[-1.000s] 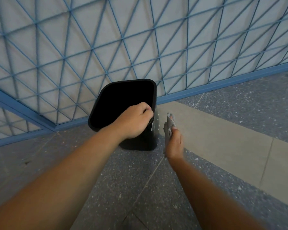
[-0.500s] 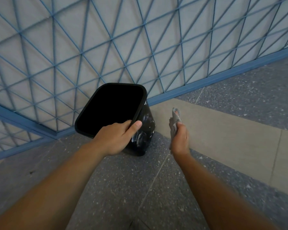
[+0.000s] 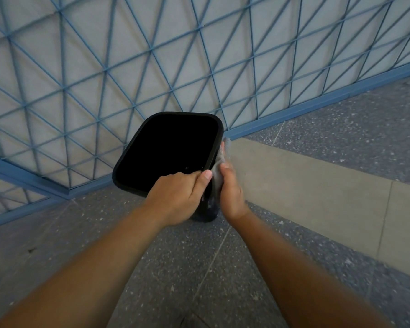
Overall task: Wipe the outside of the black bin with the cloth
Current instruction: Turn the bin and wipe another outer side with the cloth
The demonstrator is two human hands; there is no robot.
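Note:
The black bin (image 3: pixel 133 162) stands on the floor, tilted toward me so its dark opening faces up. My left hand (image 3: pixel 175 197) grips the near right corner of its rim, thumb over the edge. My right hand (image 3: pixel 230 192) holds a grey cloth (image 3: pixel 219 169) and presses it against the bin's right outer side. The cloth's top end sticks up past the rim. Most of the bin's outer walls are hidden by the rim and my hands.
A pale wall with a blue diamond lattice (image 3: pixel 152 67) rises right behind the bin, ending in a blue base rail (image 3: pixel 317 105). The floor is speckled grey stone (image 3: pixel 199 268) with a lighter beige band (image 3: pixel 305 183) running to the right of the bin.
My right hand moved left with the cloth from beside the bin onto its right side. My left hand kept hold of the rim as the bin tilted.

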